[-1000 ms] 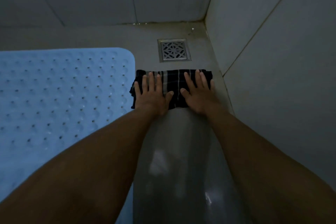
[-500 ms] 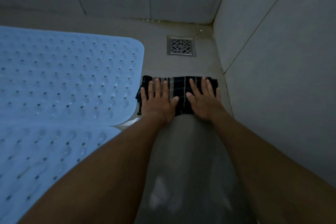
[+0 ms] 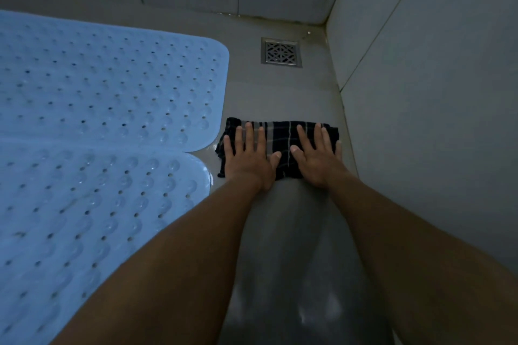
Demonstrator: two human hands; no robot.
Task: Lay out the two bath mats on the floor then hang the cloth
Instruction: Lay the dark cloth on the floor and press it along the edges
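A dark plaid cloth [image 3: 283, 137], folded into a band, lies on the grey floor near the right wall. My left hand [image 3: 249, 157] presses flat on its left half with straight, spread fingers. My right hand [image 3: 316, 157] presses flat on its right half the same way. Two light-blue perforated bath mats lie spread on the floor to the left: the far mat [image 3: 112, 84] and the near mat [image 3: 84, 213], touching edge to edge.
A square metal floor drain [image 3: 281, 52] sits beyond the cloth. A tiled wall [image 3: 434, 92] rises close on the right and another runs along the back. The wet floor [image 3: 288, 232] shines between my forearms.
The view has shifted left and back, so both mats now show. Both hands and the cloth have slid toward me, away from the drain.
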